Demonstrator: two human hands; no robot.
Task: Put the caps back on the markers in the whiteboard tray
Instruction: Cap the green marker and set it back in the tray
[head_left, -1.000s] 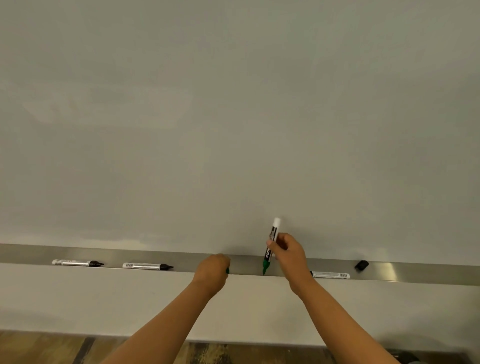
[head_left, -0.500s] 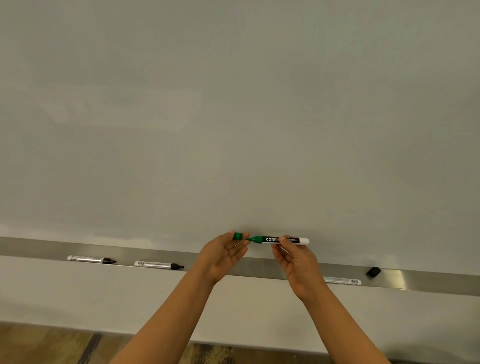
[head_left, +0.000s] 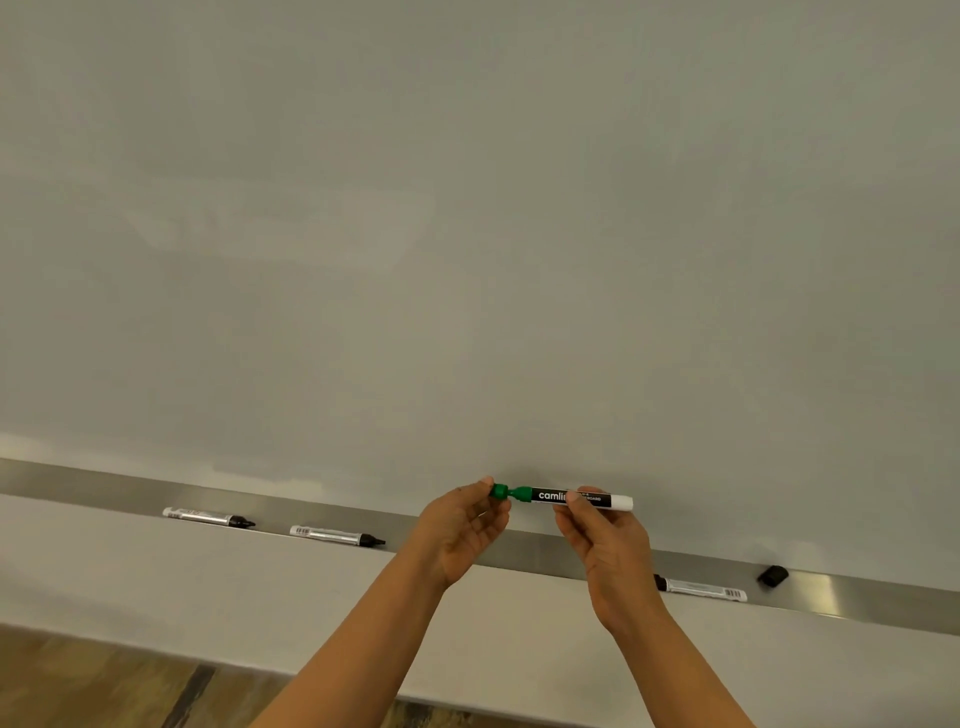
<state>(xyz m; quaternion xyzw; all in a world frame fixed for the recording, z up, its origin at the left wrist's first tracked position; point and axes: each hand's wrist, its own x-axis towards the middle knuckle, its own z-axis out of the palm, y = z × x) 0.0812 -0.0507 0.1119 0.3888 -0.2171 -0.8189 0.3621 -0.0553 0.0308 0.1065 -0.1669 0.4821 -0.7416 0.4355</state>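
My right hand (head_left: 602, 540) holds a green marker (head_left: 597, 500) level above the metal whiteboard tray (head_left: 104, 491), its tip pointing left. My left hand (head_left: 462, 527) pinches a green cap (head_left: 501, 491) that sits over the marker's tip; how far it is seated I cannot tell. Two uncapped black markers (head_left: 208, 517) (head_left: 337, 535) lie in the tray to the left. A third black marker (head_left: 701, 588) lies to the right, partly behind my right wrist. A loose black cap (head_left: 772, 576) rests in the tray further right.
The whiteboard (head_left: 467, 234) fills the view above the tray. A pale wall panel (head_left: 156, 582) runs below the tray, with wooden floor (head_left: 78, 686) at the bottom left.
The marker went from upright, tip down, to level. My left hand lifted the green cap from the tray and brought it onto the marker's tip. The view shifted left.
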